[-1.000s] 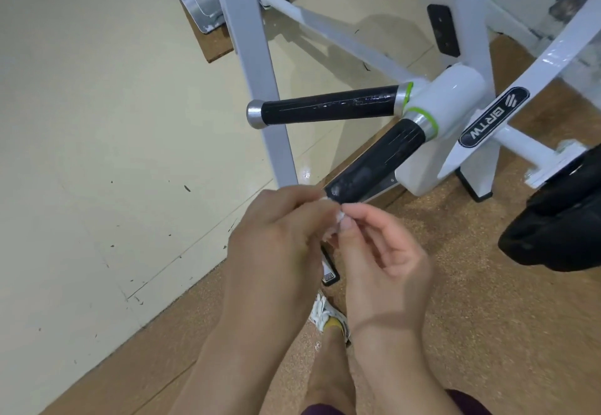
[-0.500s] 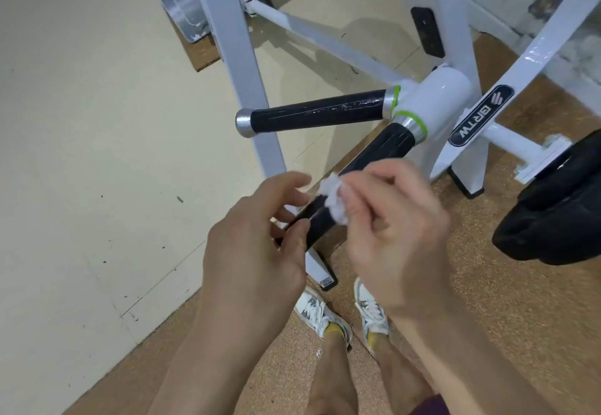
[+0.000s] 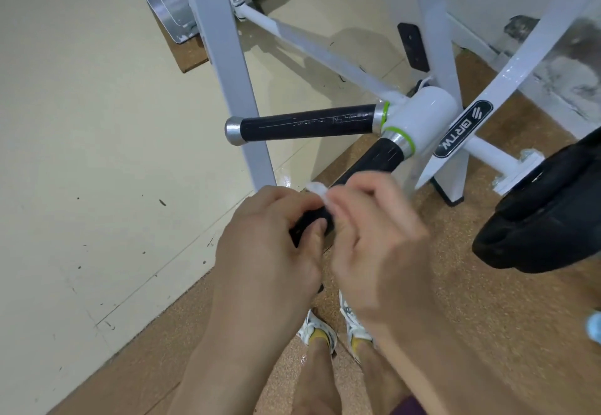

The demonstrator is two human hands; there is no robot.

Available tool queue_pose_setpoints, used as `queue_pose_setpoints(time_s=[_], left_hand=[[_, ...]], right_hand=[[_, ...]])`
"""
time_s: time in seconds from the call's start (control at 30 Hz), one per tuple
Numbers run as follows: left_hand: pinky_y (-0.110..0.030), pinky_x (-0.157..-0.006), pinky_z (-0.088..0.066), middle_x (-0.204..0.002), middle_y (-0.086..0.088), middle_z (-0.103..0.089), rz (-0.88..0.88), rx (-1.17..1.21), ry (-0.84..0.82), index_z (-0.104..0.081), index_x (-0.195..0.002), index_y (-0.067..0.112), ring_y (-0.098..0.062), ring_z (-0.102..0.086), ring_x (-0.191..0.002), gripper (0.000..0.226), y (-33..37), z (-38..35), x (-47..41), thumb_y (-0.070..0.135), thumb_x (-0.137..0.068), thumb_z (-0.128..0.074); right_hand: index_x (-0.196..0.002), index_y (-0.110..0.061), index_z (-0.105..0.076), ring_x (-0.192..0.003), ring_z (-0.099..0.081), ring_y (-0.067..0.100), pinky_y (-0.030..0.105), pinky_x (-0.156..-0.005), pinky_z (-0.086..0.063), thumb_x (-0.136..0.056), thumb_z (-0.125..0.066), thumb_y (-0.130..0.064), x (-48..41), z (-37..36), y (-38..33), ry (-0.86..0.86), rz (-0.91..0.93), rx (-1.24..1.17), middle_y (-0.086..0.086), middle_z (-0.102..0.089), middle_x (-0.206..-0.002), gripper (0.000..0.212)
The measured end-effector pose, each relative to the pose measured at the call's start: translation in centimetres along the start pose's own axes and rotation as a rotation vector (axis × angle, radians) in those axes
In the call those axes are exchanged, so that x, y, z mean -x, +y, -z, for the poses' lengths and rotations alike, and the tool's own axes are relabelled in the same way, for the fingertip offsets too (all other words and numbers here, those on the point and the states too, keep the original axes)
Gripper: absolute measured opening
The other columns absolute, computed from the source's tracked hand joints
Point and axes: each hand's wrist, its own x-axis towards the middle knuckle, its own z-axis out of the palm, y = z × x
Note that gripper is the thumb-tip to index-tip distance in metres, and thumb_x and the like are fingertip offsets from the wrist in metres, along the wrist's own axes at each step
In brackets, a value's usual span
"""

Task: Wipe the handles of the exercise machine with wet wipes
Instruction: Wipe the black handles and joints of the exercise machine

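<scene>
- The near end of the lower handle is gripped by the left hand; its fingers are curled tightly around the black grip from the left, with the thumb tucked underneath.
- A small white wipe is pinched in the bent fingertips of the right hand and pressed onto the top of the same grip, just beside the left knuckles.
- The right hand is blurred, so the exact spread of its fingers cannot be told; they are seen closed over the wipe.
- Beyond both sets of fingers, the black grip is seen running up and away to a silver collar with a green ring on the white hub.
- Above the fingers, a second handle is seen pointing left from that hub, untouched, ending in a silver cap.
- To the far right of the fingers, a black pad is visible.
- Below the wrists, two shoes are seen on the brown cork floor.
</scene>
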Motion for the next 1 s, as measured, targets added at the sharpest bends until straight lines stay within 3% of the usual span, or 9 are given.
queue_pose_setpoints(time_s=[0.1,0.23,0.37,0.47,0.53,0.67,0.8,0.93,1.0], left_hand=[[-0.004,-0.065,-0.035,-0.079,0.023,-0.056,0.030,0.012,-0.001,-0.067,-0.086,0.037,0.008,-0.049,-0.072,0.016,0.1,0.1,0.0,0.024,-0.078,-0.069],[-0.006,-0.066,-0.035,-0.082,0.022,-0.055,0.025,-0.032,-0.026,-0.068,-0.092,0.036,0.006,-0.049,-0.075,0.018,0.1,0.1,0.0,0.024,-0.079,-0.068],[-0.007,-0.064,-0.036,-0.083,0.018,-0.059,0.014,-0.049,-0.041,-0.068,-0.088,0.037,0.003,-0.051,-0.076,0.019,0.4,0.3,-0.4,0.020,-0.078,-0.069],[-0.001,-0.065,-0.033,-0.079,0.021,-0.055,0.038,-0.041,-0.052,-0.070,-0.091,0.033,0.011,-0.048,-0.074,0.020,0.7,0.3,-0.7,0.020,-0.077,-0.069],[0.001,-0.066,-0.032,-0.078,0.022,-0.054,0.048,-0.044,-0.064,-0.069,-0.090,0.033,0.012,-0.048,-0.074,0.021,1.0,0.2,-1.0,0.018,-0.076,-0.068],[0.000,-0.066,-0.032,-0.080,0.021,-0.054,0.030,-0.062,-0.086,-0.068,-0.090,0.034,0.012,-0.048,-0.074,0.022,1.3,0.2,-1.0,0.017,-0.077,-0.065],[0.001,-0.066,-0.032,-0.079,0.021,-0.053,0.031,-0.070,-0.086,-0.067,-0.090,0.034,0.013,-0.048,-0.075,0.022,1.4,0.1,-1.1,0.016,-0.076,-0.066],[-0.001,-0.066,-0.033,-0.079,0.021,-0.054,0.031,-0.087,-0.089,-0.066,-0.087,0.034,0.008,-0.050,-0.073,0.022,1.6,0.1,-1.4,0.016,-0.075,-0.064],[0.000,-0.066,-0.033,-0.080,0.022,-0.053,0.024,-0.095,-0.100,-0.066,-0.088,0.035,0.008,-0.050,-0.071,0.022,1.6,0.0,-1.4,0.017,-0.075,-0.063]], right_hand=[[-0.090,-0.001,-0.069,-0.071,-0.060,0.026,0.034,-0.064,-0.052,-0.086,-0.055,0.002,-0.5,0.5,1.4,-0.045,0.103,0.027,0.015,-0.062,-0.089,0.015],[-0.088,-0.001,-0.069,-0.071,-0.056,0.020,0.025,-0.067,-0.047,-0.088,-0.054,0.000,-1.7,0.3,1.9,0.091,-0.056,0.055,0.013,-0.061,-0.088,0.015],[-0.090,-0.001,-0.069,-0.069,-0.060,0.026,0.032,-0.065,-0.051,-0.087,-0.053,0.002,-0.3,0.2,1.3,-0.039,0.117,0.037,0.015,-0.062,-0.087,0.017],[-0.089,-0.002,-0.069,-0.069,-0.055,0.019,0.028,-0.064,-0.046,-0.084,-0.057,0.001,-4.0,0.8,3.7,0.127,-0.042,0.121,0.015,-0.062,-0.088,0.013],[-0.088,-0.002,-0.069,-0.069,-0.056,0.020,0.027,-0.063,-0.046,-0.085,-0.058,0.001,-3.2,0.3,2.7,0.112,-0.126,0.102,0.013,-0.062,-0.088,0.012],[-0.088,-0.001,-0.069,-0.066,-0.058,0.027,0.032,-0.061,-0.049,-0.083,-0.056,0.007,-2.0,1.1,3.0,-0.012,0.123,0.131,0.014,-0.062,-0.085,0.016],[-0.088,-0.003,-0.069,-0.069,-0.057,0.026,0.019,-0.066,-0.039,-0.082,-0.054,-0.002,-4.6,1.3,3.9,0.105,-0.058,0.221,0.015,-0.063,-0.088,0.016],[-0.088,0.000,-0.069,-0.069,-0.061,0.031,0.040,-0.060,-0.053,-0.081,-0.057,0.008,-2.4,0.9,3.0,-0.010,0.124,0.097,0.016,-0.063,-0.085,0.016],[-0.087,-0.001,-0.069,-0.068,-0.060,0.032,0.041,-0.056,-0.053,-0.078,-0.060,0.009,-4.4,1.5,4.7,0.092,0.075,0.169,0.017,-0.062,-0.086,0.017]])
